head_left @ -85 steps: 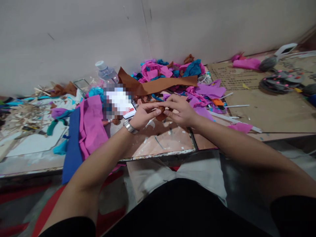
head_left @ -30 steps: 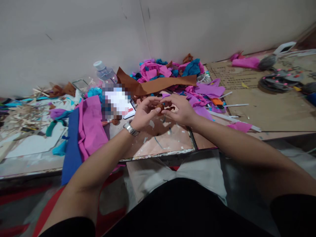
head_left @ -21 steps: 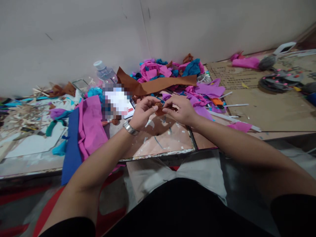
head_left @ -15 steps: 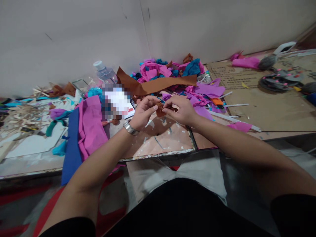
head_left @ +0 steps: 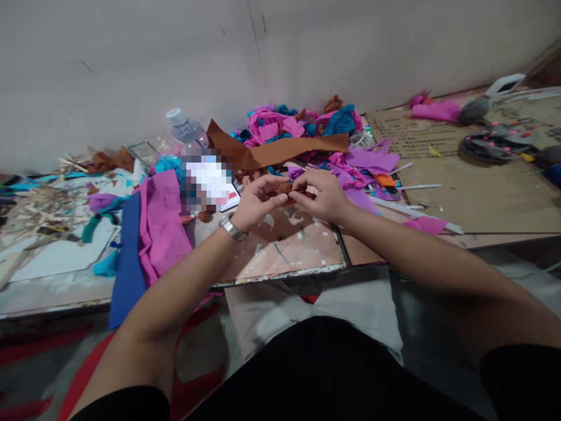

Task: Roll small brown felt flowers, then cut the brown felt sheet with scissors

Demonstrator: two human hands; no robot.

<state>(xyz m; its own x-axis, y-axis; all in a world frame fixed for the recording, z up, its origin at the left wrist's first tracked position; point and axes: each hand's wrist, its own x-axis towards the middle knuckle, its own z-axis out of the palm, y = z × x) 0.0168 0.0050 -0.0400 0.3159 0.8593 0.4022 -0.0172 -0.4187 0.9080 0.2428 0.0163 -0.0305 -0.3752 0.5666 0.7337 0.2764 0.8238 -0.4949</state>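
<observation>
Between my hands, above the tabletop, is a small piece of crumpled brown crepe paper. My left hand, with a metal watch at its wrist, pinches it from the left between thumb and fingers. From the other side my right hand grips it with thumb and forefinger; a brown strip end shows below these fingers. Behind both hands lies a long brown crepe paper strip. A lit phone, partly blurred out, leans just left of my left hand.
Pink crepe paper and a blue sheet hang toward the table's front edge. A plastic bottle stands by the wall. Wood scraps cover the left. Rightward are white sticks, an orange cutter and cardboard.
The brown paper has turned between my fingers, so its flat part below shows less. My left thumb has shifted slightly right and down. The surroundings look the same.
</observation>
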